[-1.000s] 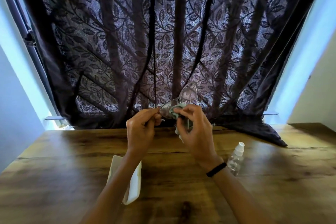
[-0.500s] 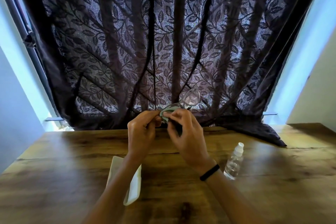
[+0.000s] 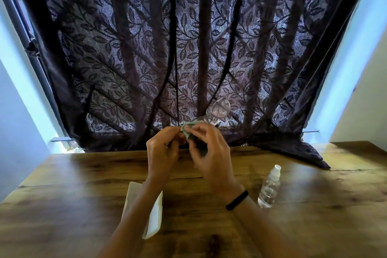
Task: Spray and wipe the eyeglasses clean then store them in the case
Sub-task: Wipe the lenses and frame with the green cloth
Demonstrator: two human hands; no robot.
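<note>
Green cloth (image 3: 189, 130) is pinched by the right hand (image 3: 211, 153) over one lens of the eyeglasses (image 3: 217, 111), its fingers (image 3: 196, 130) clamped on the cloth, probably to rub both faces of the lens at once. The left hand (image 3: 162, 148) has its fingers closed on the frame's near end, steadying it. Both hold the glasses up at frame centre, above the bench (image 3: 314, 226), against the backlit curtain (image 3: 188, 48), likely so smears show. The bare lens sticks up to the right. The spray bottle (image 3: 269, 187) stands at lower right; the white case (image 3: 155, 218) lies under the left forearm, not yet needed.
</note>
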